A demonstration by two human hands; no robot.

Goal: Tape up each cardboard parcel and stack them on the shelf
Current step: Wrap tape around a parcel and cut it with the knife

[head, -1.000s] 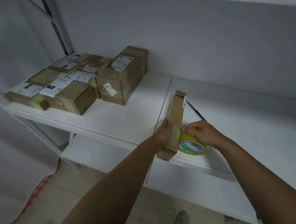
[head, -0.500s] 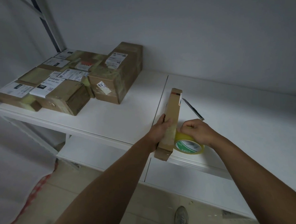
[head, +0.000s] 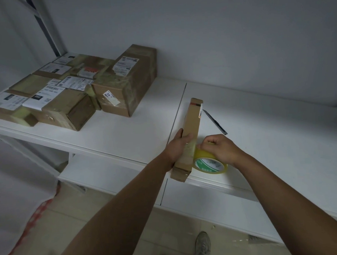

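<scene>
Since a second ago the right hand (head: 221,150) is working the tape roll (head: 209,162) slightly further up the parcel's flank; the slim parcel (head: 191,134) itself is barely shifting. It is standing on edge at the shelf (head: 144,132) front, long axis running away from the person, near end overhanging. The left hand (head: 177,146) is clamping its left face; the right is gripping the glossy yellow roll, touching its right face. Plain matte cardboard. The finished parcels (head: 73,87) are lying well apart, far left. A dark pen-like tool (head: 215,122) is lying just beyond.

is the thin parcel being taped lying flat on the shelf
No, the thin parcel stands on its narrow edge on the shelf, steadied by the left hand while the right hand holds the tape roll.
</scene>
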